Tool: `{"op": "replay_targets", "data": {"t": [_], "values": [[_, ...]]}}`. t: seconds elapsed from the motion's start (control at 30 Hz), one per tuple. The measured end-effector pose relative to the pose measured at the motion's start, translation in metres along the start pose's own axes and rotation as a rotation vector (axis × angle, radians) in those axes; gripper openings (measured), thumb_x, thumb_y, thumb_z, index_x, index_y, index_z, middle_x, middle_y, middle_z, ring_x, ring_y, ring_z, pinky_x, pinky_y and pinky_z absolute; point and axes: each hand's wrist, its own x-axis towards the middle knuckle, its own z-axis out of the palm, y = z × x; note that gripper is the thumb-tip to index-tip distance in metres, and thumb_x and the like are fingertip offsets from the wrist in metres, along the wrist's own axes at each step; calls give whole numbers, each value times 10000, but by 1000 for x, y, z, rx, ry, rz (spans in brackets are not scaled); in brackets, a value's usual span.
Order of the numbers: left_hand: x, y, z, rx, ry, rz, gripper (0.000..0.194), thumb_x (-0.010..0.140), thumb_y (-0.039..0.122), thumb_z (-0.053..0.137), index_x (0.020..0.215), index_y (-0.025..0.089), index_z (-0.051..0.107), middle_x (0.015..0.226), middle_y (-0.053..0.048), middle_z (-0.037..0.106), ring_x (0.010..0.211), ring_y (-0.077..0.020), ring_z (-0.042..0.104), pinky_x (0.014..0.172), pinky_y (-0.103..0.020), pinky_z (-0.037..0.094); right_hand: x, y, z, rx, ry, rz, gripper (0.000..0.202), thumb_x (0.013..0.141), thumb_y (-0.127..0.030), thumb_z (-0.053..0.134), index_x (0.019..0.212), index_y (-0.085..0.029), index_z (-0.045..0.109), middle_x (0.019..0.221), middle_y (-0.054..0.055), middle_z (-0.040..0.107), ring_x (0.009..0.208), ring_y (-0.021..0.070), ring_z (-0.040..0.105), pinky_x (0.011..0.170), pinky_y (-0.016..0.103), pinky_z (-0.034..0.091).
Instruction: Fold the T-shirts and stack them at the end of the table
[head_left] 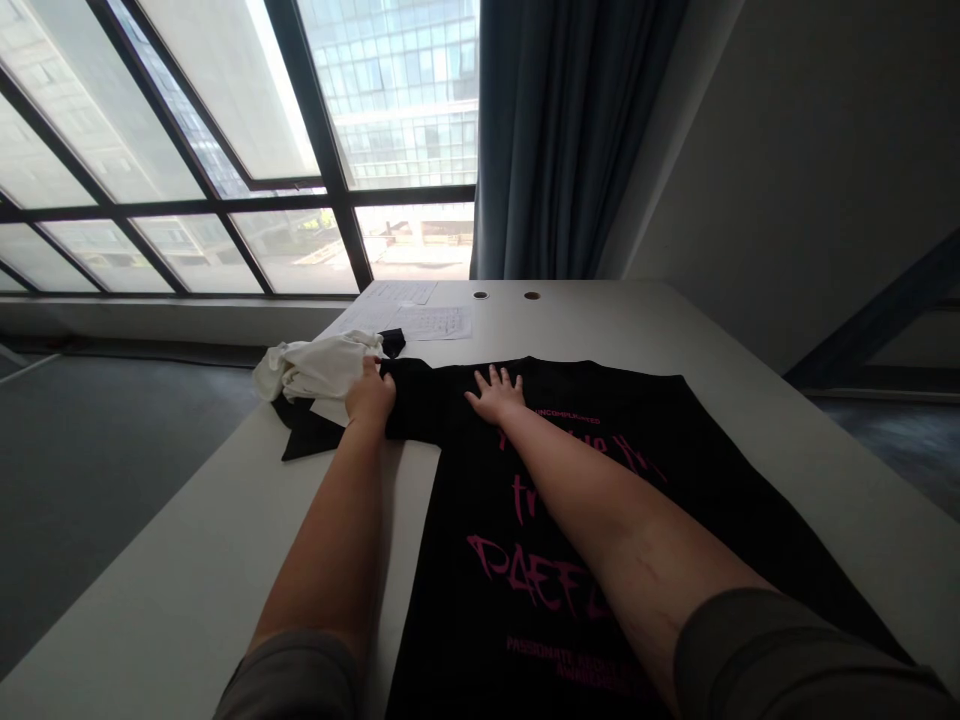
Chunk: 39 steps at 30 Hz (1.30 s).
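A black T-shirt (442,560) with pink lettering lies spread over the white table, its collar side away from me. My left hand (370,392) is closed at the end of the shirt's left sleeve, with the fingertips partly hidden. Beside that hand rests a crumpled white cloth (319,365), with pieces of black fabric (309,432) showing under and around it. My right hand (496,396) lies flat on the upper part of the shirt, fingers spread, just above the printed words.
Sheets of paper (431,322) lie on the white table (592,318) toward its far end, near two round cable holes. Beyond stand large windows (405,90) and a dark blue curtain (555,140). The table's left edge runs close to the white cloth.
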Motion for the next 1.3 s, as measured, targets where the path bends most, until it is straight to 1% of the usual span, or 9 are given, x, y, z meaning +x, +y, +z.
{"op": "replay_targets", "data": {"t": [0.1,0.27,0.4,0.5,0.6,0.73,0.9,1.13,1.3], "values": [[1,-3,5,-22,-13,61,416,961,288,518,1376,274,525,1056,-145,747,972,-357,713,831,-439,513,5,1,0,-6,-28,-4,844,976,-752,266,1668,-282,155,1735,117,-9,1574,391,-30,1196,678,-39],[-2,0,1,-129,96,92,365,988,263,474,1350,257,516,1123,-112,740,993,-317,710,866,-403,508,10,7,-2,-11,-41,-25,883,946,-796,297,1665,-300,165,1736,113,11,1571,400,-28,1184,702,-32],[-7,10,-3,-243,96,125,448,983,248,488,1424,218,413,1181,-111,722,992,-289,713,872,-376,514,2,16,-10,-15,28,-89,811,995,-701,312,1660,-250,201,1733,124,54,1579,350,20,1224,623,5],[-6,12,-2,-236,11,185,412,978,284,515,1388,252,485,1156,-92,721,1009,-293,706,893,-388,519,-15,37,-23,-89,135,-137,718,1026,-607,337,1628,-217,313,1724,131,125,1579,336,34,1235,593,7],[-4,12,0,-228,-81,302,277,963,296,548,1226,261,626,1116,-66,729,1072,-281,683,957,-383,515,-37,83,-40,-171,179,-125,658,1018,-603,365,1554,-233,463,1700,124,233,1575,351,62,1228,621,40],[-5,18,2,-269,-56,401,309,939,262,574,1235,215,650,1232,-86,704,1186,-261,635,1067,-371,480,-73,179,-56,-260,188,-57,603,997,-579,410,1451,-228,594,1653,146,340,1561,376,151,1219,635,146],[-15,37,2,-267,-24,500,522,902,263,606,1413,165,559,1419,-142,594,1318,-294,559,1159,-410,419,-118,276,-39,-270,193,-45,620,992,-546,406,1501,-222,550,1637,151,369,1532,352,274,1213,563,270],[-28,98,6,-159,-316,578,700,859,247,623,1532,164,445,1530,-165,504,1370,-316,535,1153,-420,433,-139,297,-6,-202,244,-72,620,1019,-502,354,1575,-246,445,1657,111,348,1517,306,333,1229,508,275],[-49,133,23,-323,-750,435,908,859,352,680,1636,255,221,1594,-206,416,1037,-275,733,865,-404,612,-138,295,-8,-205,233,-75,616,1020,-496,356,1574,-244,448,1660,102,344,1518,303,332,1235,496,264]]}}
